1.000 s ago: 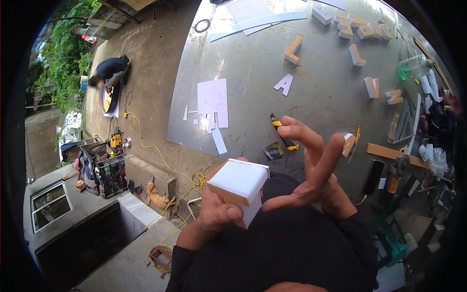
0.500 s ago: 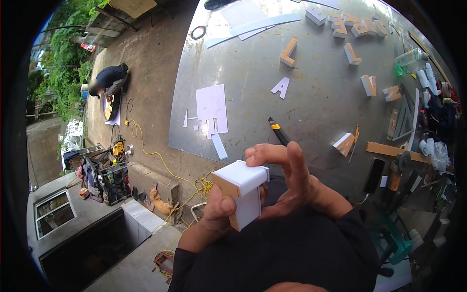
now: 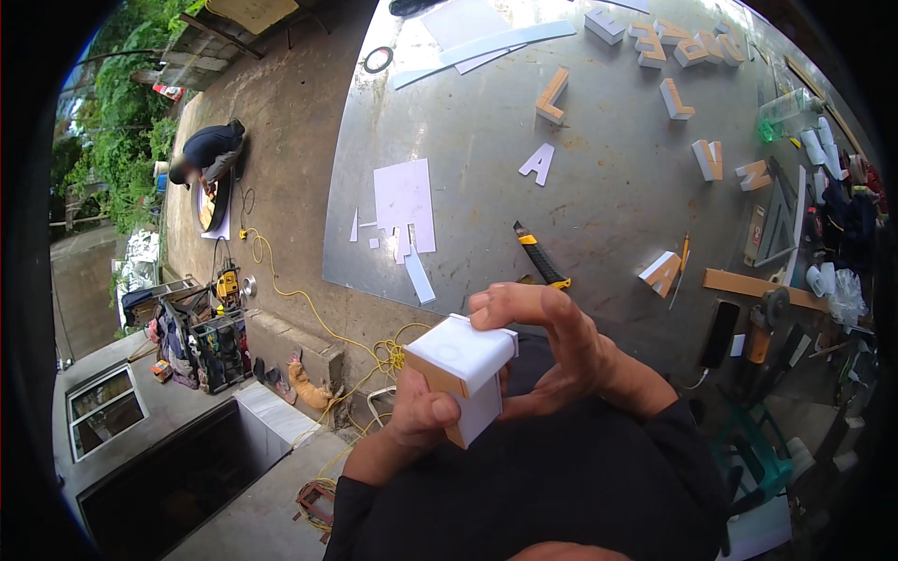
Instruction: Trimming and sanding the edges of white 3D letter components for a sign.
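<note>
A white block letter (image 3: 462, 348) with a tan face is held up in front of my chest, over the near side of the metal table. My left hand (image 3: 418, 411) grips its lower left side, with the thumb pressed on the tan face. My right hand (image 3: 561, 351) curls round it from the right. Its index fingertip rests on the white top, and its thumb reaches lower down behind the block. Just beyond my right hand lies a black and yellow utility knife (image 3: 540, 253) on the table.
Several other block letters (image 3: 552, 96) stand about the metal table (image 3: 472, 178). A flat white letter (image 3: 537, 165), cut white sheet (image 3: 402, 201), pencil (image 3: 686, 251) and angle grinder (image 3: 769, 323) lie there too. A yellow cord (image 3: 281, 290) crosses the floor, where another person (image 3: 210, 150) bends over.
The block letter has tipped a little, showing more of its white top. My right index finger has flattened and lowered, uncovering the knife's yellow end.
</note>
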Tool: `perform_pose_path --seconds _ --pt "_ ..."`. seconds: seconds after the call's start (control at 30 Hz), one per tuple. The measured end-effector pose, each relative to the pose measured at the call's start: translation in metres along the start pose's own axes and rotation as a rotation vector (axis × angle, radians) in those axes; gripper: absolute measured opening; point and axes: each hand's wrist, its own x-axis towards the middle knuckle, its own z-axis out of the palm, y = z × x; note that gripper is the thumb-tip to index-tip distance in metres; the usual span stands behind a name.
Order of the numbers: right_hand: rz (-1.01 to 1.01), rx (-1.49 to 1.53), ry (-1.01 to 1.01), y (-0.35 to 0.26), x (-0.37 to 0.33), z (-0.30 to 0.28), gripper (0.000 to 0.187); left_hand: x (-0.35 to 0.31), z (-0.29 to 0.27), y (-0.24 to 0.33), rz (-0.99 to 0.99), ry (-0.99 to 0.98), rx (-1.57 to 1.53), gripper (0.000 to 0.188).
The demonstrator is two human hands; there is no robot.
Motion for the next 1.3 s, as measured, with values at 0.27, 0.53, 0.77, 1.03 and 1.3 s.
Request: perform_pose_path --seconds 0.27,0.53,0.77,1.03,1.3 --pt "-0.034 -0.016 0.057 0.006 -0.006 -0.004 0.123 0.010 -0.010 -0.002 0.490 -0.223 0.307 0.073" --pt "0.035 -0.167 -0.078 -0.010 -0.009 -0.014 0.129 0.008 -0.008 0.004 0.621 -0.163 0.514 0.067" --pt "-0.206 -0.630 0.039 -0.005 -0.017 0.002 0.084 0.005 0.005 0.001 0.647 0.008 0.556 0.055" --pt "-0.201 -0.622 0.000 0.009 -0.012 0.003 0.053 0.008 0.007 0.006 0.791 0.138 0.788 0.049" --pt "-0.150 -0.500 0.040 -0.002 -0.002 0.008 0.092 0.001 0.004 0.018 0.356 -0.079 0.178 0.050"
